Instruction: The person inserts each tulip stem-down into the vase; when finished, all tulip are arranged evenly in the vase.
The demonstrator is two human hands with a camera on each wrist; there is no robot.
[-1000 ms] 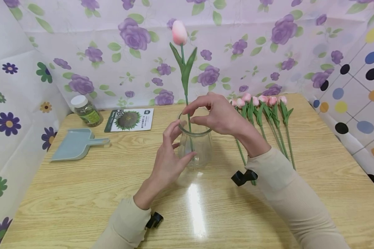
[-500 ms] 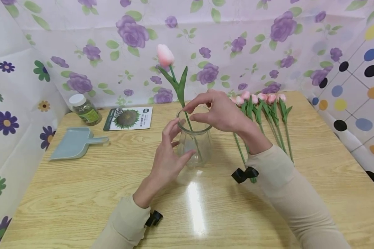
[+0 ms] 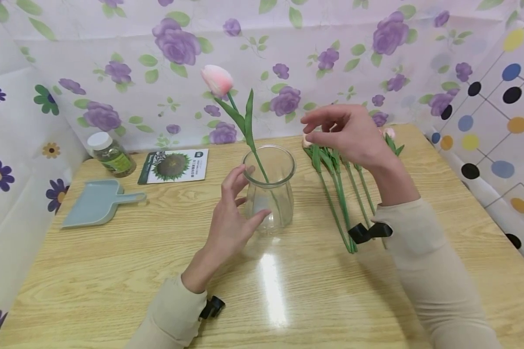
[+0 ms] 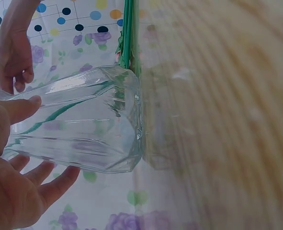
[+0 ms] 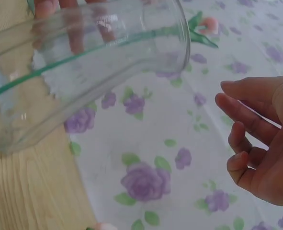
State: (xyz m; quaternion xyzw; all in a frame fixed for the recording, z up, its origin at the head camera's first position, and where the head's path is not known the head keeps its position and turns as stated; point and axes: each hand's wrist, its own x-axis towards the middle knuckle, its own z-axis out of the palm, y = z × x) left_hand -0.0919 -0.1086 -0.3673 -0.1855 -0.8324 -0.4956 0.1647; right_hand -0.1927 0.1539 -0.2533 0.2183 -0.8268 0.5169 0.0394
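Observation:
A clear glass vase [image 3: 285, 199] stands upright on the table. My left hand [image 3: 230, 220] holds its left side, thumb and fingers curled round the glass, as the vase [image 4: 91, 120] in the left wrist view also shows. One pink tulip [image 3: 218, 80] stands in it, leaning left, its stem resting against the rim. My right hand [image 3: 351, 133] hovers to the right of the vase, above several pink tulips [image 3: 318, 159] lying on the table. In the right wrist view the right hand [image 5: 270, 143] has loosely bent fingers and nothing in them.
Left of the vase lie a pale blue dustpan [image 3: 93, 203] and a seed packet [image 3: 173, 166] with a sunflower picture. A jar [image 3: 113, 157] with a white lid stands at the back left. Patterned cloth [image 3: 166, 97] surrounds the wooden table [image 3: 126, 276] at back and sides.
My right hand has let go of the tulip's stem and moved right, over the lying tulips. The tulip has sunk lower into the vase and tipped left. The left hand stays at the vase.

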